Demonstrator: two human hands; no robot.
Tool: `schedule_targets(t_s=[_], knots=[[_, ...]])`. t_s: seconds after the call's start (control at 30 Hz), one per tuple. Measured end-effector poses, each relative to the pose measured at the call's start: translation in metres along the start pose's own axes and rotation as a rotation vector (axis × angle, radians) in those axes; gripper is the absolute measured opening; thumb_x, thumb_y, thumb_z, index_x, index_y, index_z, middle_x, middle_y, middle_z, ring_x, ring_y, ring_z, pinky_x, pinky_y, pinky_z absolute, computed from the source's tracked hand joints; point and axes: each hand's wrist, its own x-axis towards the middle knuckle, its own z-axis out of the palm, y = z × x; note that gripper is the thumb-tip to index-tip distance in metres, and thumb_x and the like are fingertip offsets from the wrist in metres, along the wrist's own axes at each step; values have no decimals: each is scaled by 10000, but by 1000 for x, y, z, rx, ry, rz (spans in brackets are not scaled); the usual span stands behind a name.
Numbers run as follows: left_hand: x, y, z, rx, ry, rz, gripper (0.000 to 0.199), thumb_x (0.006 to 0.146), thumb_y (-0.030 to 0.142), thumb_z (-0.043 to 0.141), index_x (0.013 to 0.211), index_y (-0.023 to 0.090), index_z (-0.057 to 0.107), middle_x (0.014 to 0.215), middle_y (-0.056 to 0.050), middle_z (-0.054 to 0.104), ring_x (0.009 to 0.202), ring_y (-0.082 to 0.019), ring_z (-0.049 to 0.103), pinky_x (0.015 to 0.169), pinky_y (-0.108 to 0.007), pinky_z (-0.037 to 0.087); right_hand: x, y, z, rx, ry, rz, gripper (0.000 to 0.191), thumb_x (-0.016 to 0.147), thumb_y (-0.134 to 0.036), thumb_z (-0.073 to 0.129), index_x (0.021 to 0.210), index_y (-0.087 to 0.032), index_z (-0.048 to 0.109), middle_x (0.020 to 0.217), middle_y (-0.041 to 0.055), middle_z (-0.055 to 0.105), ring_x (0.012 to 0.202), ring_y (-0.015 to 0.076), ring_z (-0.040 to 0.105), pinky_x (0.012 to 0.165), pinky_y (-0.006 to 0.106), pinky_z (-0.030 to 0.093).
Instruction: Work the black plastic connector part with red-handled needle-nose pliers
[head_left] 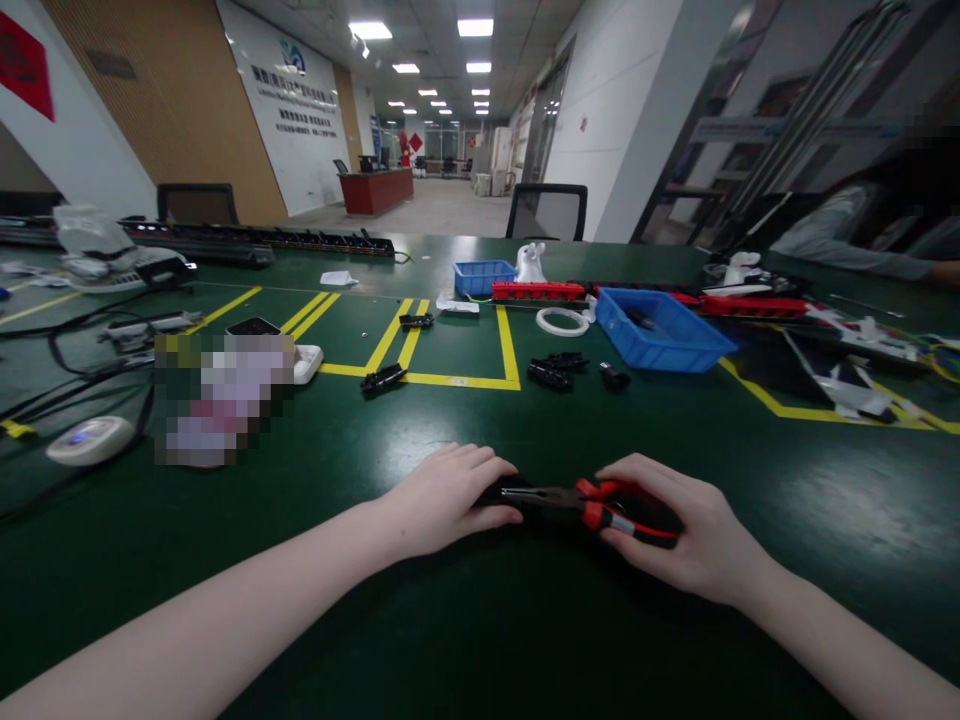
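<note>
My right hand (686, 520) is wrapped round the red-and-black handles of long-nose pliers (559, 497), whose jaws point left. My left hand (454, 500) pinches a small black part (501, 488) between thumb and fingers, just above the green table. The tips of the pliers meet this black part; whether they grip it I cannot tell. Most of the part is hidden by my left fingers. Beyond my hands lie several similar black pieces, among them a black clip-like part (382, 380) and a dark cluster (551, 372).
A blue bin (660, 335) stands at the back right, near a roll of white tape (562, 321). A smaller blue bin (484, 276) sits farther back. Cables and a white oval device (90, 441) lie to the left. At far right a person's sleeve (847, 235) rests on the table.
</note>
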Motion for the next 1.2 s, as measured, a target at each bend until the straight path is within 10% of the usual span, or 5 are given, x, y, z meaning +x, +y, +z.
schedule_targets(t_s=[1.2], knots=[[0,-2,1,22,-11,47,344,974,451,563,1205,197,544,1111,-56,661,1003,-219,630,844,-350,470,-4,24,-8,-216,114,-211,450,774,-358,695,1195,-247,584,1061,83,702,928,252,691,788,379,580]])
